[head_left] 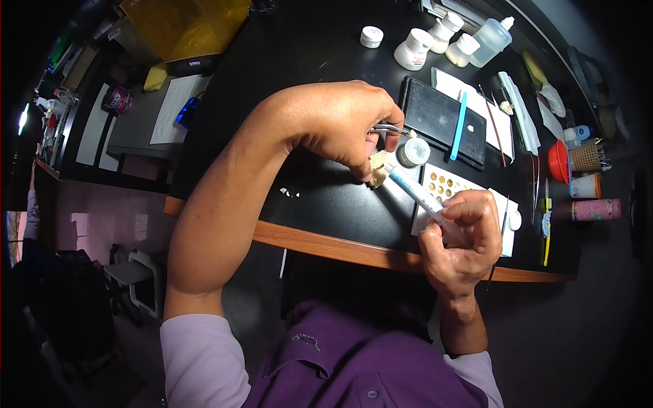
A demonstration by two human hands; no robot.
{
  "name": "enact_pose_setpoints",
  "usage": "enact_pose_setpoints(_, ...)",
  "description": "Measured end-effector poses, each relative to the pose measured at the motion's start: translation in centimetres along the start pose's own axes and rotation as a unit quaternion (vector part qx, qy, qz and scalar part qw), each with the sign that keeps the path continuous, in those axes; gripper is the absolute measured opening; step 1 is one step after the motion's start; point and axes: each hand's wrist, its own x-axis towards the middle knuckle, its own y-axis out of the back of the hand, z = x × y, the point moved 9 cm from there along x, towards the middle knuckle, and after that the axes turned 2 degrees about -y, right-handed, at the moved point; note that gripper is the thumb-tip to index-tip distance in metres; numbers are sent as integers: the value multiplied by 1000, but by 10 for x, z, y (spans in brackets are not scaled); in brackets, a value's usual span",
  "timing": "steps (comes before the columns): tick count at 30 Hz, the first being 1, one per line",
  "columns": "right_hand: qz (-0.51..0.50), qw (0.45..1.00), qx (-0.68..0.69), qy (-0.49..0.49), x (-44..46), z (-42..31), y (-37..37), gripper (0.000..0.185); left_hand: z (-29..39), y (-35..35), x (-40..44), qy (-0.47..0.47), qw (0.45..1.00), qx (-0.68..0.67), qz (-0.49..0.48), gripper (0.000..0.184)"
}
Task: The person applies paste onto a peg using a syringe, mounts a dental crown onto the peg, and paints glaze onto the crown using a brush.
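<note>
My left hand (pixel 347 126) is bent over the black table, closed round curved metal tweezers (pixel 389 128). A small pale piece (pixel 411 134) shows at the tweezers' tip. The same hand's lower fingertips touch a tan perforated block (pixel 378 167), like a honeycomb firing tray. My right hand (pixel 464 238) grips a slim white syringe (pixel 416 193) with blue print. The syringe's tip points at the tan block, close beside it; I cannot tell whether they touch. Just right of the block stands a small lidded jar (pixel 413 152).
A white palette with round wells (pixel 442 183) lies near the right hand. Behind it are a black case (pixel 442 115) and a blue-handled tool (pixel 459 126). White bottles (pixel 413 49) stand at the back. White crumbs (pixel 290 194) lie by the wooden table edge (pixel 326 246).
</note>
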Motion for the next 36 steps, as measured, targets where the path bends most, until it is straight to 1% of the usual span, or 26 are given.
enact_pose_setpoints(13, -3, 1000, -10, 16, 2, -3, 0, 26, 0, 0, 0, 4, 1000, 0, 2, 42)
enact_pose_setpoints(21, -3, 1000, -15, -8, 3, -5, 0, 24, -3, -1, 0, 23, 1000, -5, -5, 40)
enact_pose_setpoints(24, -9, 1000, -18, -12, 3, -5, 0, 23, -1, 0, 1, -12, 1000, -4, 3, 39)
enact_pose_setpoints(26, -14, 999, -39, -8, 5, -9, 7, 23, -4, -2, 2, -17, 1000, -21, 0, 39)
enact_pose_setpoints(27, -8, 999, -35, -13, 7, -7, 17, 22, -4, -3, 2, -23, 999, -29, -2, 39)
enact_pose_setpoints(29, 0, 999, -22, -25, 10, -5, 31, 22, -1, -2, 0, 5, 998, -56, -6, 40)
enact_pose_setpoints(30, 15, 998, -27, -50, 12, 1, 45, 21, -1, -3, -1, 11, 998, -59, -8, 41)
enact_pose_setpoints(31, 29, 998, -45, -32, 16, 5, 61, 21, 0, -2, -1, 17, 998, -62, -9, 41)
enact_pose_setpoints(33, 57, 994, -81, -44, 19, 24, 98, 20, 0, 1, -2, 27, 998, -53, -4, 48)
enact_pose_setpoints(35, 116, 981, -27, -150, 10, 59, 143, 17, -2, 5, -4, 32, 996, -80, 6, 53)
enact_pose_setpoints(36, 136, 971, -57, -190, 1, 72, 166, 16, -1, 9, -7, 47, 995, -83, 18, 54)
